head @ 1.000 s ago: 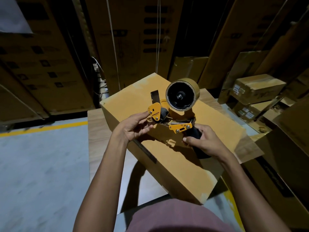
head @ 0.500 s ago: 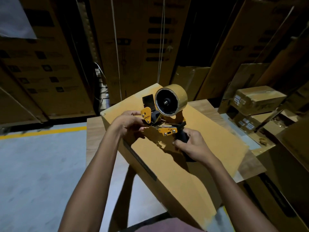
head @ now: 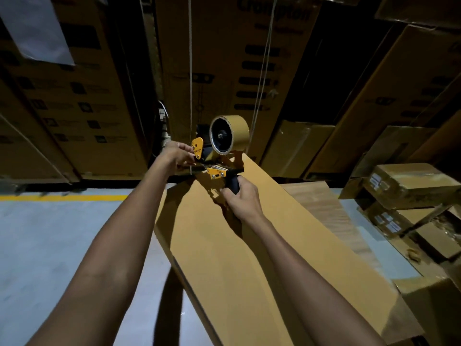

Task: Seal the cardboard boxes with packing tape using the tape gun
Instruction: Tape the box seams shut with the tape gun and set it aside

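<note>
A large brown cardboard box (head: 262,258) lies in front of me on a wooden table (head: 321,203). An orange tape gun (head: 217,171) with a roll of brown tape (head: 230,137) is at the box's far end. My right hand (head: 240,199) grips its black handle. My left hand (head: 178,154) is at the front of the gun, its fingers pinching at the tape end beside the orange side plate. Both arms are stretched out far over the box.
Tall printed cartons (head: 74,96) stand stacked behind the table. Smaller taped boxes (head: 409,186) lie at the right. A grey floor with a yellow line (head: 62,197) is at the left. Two cords (head: 190,71) hang down ahead.
Both hands have carried the tape gun away from me, from the middle of the box top to its far end. My view has tilted upward.
</note>
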The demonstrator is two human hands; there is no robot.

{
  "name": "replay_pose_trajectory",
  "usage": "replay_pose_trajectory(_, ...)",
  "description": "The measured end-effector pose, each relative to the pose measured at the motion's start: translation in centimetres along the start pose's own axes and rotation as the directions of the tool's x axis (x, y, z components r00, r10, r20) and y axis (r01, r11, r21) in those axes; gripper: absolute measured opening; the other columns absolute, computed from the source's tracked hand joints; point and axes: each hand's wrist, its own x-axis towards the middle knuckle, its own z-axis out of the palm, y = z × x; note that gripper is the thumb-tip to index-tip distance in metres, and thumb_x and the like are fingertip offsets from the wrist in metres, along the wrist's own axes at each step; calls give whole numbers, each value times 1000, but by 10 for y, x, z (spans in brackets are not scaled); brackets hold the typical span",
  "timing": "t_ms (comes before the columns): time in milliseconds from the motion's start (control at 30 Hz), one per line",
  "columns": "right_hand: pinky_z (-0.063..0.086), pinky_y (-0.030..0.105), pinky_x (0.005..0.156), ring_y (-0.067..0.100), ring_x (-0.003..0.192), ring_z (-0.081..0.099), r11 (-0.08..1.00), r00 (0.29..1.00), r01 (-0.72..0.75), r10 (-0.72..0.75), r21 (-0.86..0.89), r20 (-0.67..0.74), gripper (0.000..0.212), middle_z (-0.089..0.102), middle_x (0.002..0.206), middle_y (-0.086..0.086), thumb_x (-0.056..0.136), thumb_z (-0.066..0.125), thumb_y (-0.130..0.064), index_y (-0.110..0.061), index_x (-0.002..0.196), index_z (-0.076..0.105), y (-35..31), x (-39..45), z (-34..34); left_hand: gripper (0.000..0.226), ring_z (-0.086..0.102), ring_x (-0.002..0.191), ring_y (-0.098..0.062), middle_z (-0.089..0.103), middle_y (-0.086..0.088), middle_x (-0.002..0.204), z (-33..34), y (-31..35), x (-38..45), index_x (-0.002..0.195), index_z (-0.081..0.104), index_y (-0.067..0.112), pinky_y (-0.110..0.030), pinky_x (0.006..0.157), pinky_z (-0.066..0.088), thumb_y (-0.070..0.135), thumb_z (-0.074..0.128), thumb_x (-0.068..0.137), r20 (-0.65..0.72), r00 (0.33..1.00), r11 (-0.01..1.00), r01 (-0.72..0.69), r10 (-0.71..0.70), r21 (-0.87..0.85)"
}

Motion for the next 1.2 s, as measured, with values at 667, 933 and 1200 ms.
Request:
replay_pose_trajectory(667,48,37,75,26,91,59,903,971,21,84,-430,225,19,61,100,6,96,63,-32,-16,105,57,19,56,20,23,60,55,-10,65,-8,79,20,-73,80,84,62,11,-16,44,45,-9,58,93,67,990,992,121,-123,33)
replay_pose_trajectory(933,35,28,54,22,76,55,917,965,-46,144,-396,221,19,58,93,6,94,66,-31,-15,95,54,0,61,16,22,65,76,-21,70,-16,87,21,-77,74,99,66,5,-23,54,51,-9,70,82,38,998,999,44,-43,-30)
replay_pose_trajectory(1200,36,28,54,13,70,49,935,945,-104,199,-338,259,17,50,85,-1,98,63,-28,-16,100,51,-11,60,16,36,68,85,-21,67,-7,91,18,-78,66,115,62,7,-37,72,59,-10,69,83,-140,985,989,-111,96,-102)
